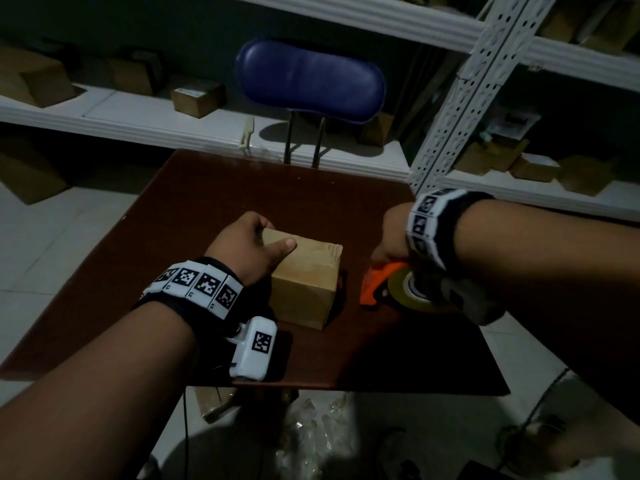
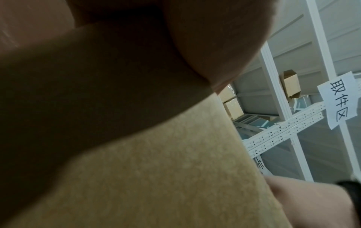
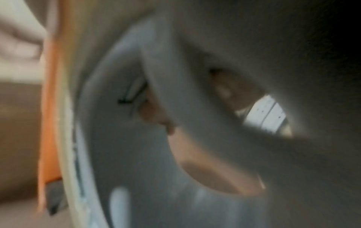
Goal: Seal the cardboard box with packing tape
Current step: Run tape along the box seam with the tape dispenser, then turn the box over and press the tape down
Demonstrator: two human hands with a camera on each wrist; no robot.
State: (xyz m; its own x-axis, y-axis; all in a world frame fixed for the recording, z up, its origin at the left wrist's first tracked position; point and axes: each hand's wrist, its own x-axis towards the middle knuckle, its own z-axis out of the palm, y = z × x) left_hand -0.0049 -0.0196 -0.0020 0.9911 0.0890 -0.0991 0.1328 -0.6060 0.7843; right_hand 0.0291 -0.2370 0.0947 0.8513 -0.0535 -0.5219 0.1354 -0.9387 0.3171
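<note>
A small closed cardboard box point(image 1: 306, 278) sits on the dark brown table point(image 1: 214, 209). My left hand point(image 1: 249, 245) grips its far left top corner, thumb lying across the top. In the left wrist view the box point(image 2: 166, 177) fills the frame under my thumb. To the box's right, my right hand point(image 1: 393, 233) holds an orange tape dispenser point(image 1: 377, 280) with a roll of packing tape point(image 1: 412, 289), close to the table. The right wrist view shows the roll's grey core point(image 3: 121, 138) and the orange frame point(image 3: 48, 108), blurred; fingers show through the core.
A blue-backed chair point(image 1: 310, 76) stands behind the table. White metal shelving point(image 1: 485, 81) with cardboard boxes runs along the back and right. A paper sign point(image 2: 339, 98) hangs on a shelf post. Plastic wrapping and cardboard scraps point(image 1: 311, 427) lie on the floor near the table's front edge.
</note>
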